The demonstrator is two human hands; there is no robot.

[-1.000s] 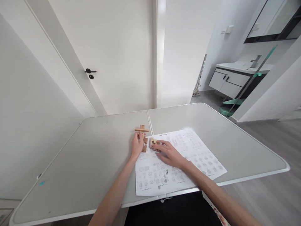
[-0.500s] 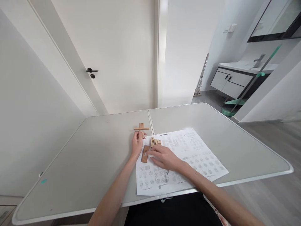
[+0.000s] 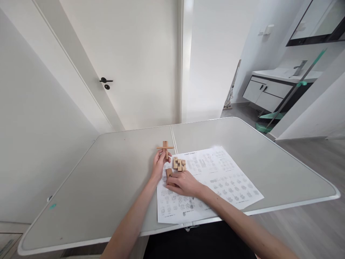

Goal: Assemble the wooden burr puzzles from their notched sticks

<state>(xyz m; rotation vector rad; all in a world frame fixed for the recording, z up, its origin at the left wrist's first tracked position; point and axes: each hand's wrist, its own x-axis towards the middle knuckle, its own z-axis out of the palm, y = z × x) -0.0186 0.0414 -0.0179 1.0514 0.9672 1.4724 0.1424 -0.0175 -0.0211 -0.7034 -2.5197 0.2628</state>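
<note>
My left hand (image 3: 159, 163) is closed on a cross-shaped assembly of wooden puzzle pieces (image 3: 165, 144), a flat upright piece with a thin one lying across it. My right hand (image 3: 184, 182) has its fingers closed over a flat brown wooden puzzle piece (image 3: 169, 172) on the printed sheet; the hand hides most of that piece. Just beyond the right fingers, a small cluster of pale notched wooden blocks (image 3: 179, 164) rests on the paper.
The printed sheet (image 3: 229, 176), covered in small diagrams, lies on the grey folding table (image 3: 113, 180) with its seam running away from me. Behind the table stands a door (image 3: 140, 72). A washbasin cabinet (image 3: 265, 90) and a green-handled dustpan (image 3: 269, 117) are at the far right.
My right hand has moved left and its fingers have closed over the brown piece, whose far end is now tipped up. The left hand still holds the cross-shaped assembly.
</note>
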